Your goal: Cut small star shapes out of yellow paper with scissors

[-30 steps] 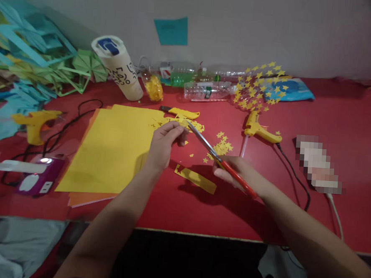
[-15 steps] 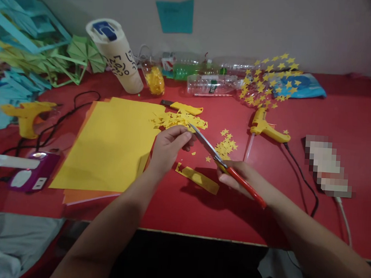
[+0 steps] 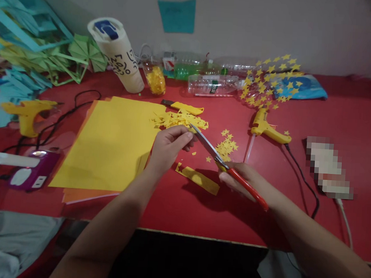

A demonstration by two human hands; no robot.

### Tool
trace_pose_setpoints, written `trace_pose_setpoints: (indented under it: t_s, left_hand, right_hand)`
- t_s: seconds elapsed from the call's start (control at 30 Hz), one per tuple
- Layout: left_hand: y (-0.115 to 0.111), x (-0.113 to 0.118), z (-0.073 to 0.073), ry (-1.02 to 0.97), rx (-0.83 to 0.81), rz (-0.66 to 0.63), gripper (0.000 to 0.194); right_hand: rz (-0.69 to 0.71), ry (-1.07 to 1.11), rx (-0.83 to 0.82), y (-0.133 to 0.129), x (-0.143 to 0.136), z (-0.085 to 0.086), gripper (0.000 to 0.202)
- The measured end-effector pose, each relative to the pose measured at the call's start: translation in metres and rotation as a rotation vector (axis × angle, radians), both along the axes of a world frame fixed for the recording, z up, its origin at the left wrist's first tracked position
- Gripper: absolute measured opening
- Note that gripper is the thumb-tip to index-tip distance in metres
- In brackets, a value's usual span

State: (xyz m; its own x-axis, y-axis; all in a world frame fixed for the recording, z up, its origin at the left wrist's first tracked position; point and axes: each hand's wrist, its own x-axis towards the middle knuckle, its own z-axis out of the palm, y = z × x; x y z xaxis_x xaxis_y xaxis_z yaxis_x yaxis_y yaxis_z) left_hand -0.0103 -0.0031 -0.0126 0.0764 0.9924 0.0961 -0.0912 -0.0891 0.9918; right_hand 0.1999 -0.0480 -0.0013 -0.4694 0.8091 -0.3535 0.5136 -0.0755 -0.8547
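Note:
Red-handled scissors [image 3: 247, 187] are in my right hand [image 3: 242, 176], their blades angled up and left toward my left fingertips. My left hand [image 3: 172, 144] pinches a small piece of yellow paper [image 3: 192, 130] at the blade tips; its outline is mostly hidden by the fingers. Just behind lies a heap of yellow paper scraps [image 3: 170, 119]. A pile of cut yellow stars [image 3: 227, 148] sits beyond the scissors. Below the blades, a yellow paper strip [image 3: 198, 178] with a notched left end rests on the red table [image 3: 181, 214].
Yellow sheets [image 3: 106, 146] lie at left, near a purple power socket [image 3: 34, 174] and a glue gun [image 3: 28, 112]. A cutter knife [image 3: 185, 108], a tumbler [image 3: 121, 59] and plastic bottles [image 3: 214, 85] stand behind. Another glue gun [image 3: 267, 129] and a blurred-out device [image 3: 328, 168] are at right.
Both hands keep nearly the same pose, with the scissor tips still at the small paper. The whole view has shifted very slightly.

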Motion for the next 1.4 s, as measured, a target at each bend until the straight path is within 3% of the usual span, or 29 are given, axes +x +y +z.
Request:
trace_pose_setpoints:
  t_s: [0.53, 0.87, 1.4]
  left_hand:
    - [0.0024, -0.004, -0.0005, 0.021, -0.032, -0.044, 0.015]
    - [0.0051, -0.0058, 0.0056, -0.035, -0.132, -0.069, 0.012]
    - [0.0072, -0.0077, 0.0053, -0.026, -0.16, -0.083, 0.013]
  right_hand:
    - [0.01, -0.009, 0.062, -0.0002, -0.0014, 0.0046, 0.055]
    - [0.016, -0.027, 0.049, 0.0005, 0.0001, 0.0013, 0.054]
    - [0.017, -0.035, 0.053, 0.0001, 0.0021, -0.0036, 0.056]
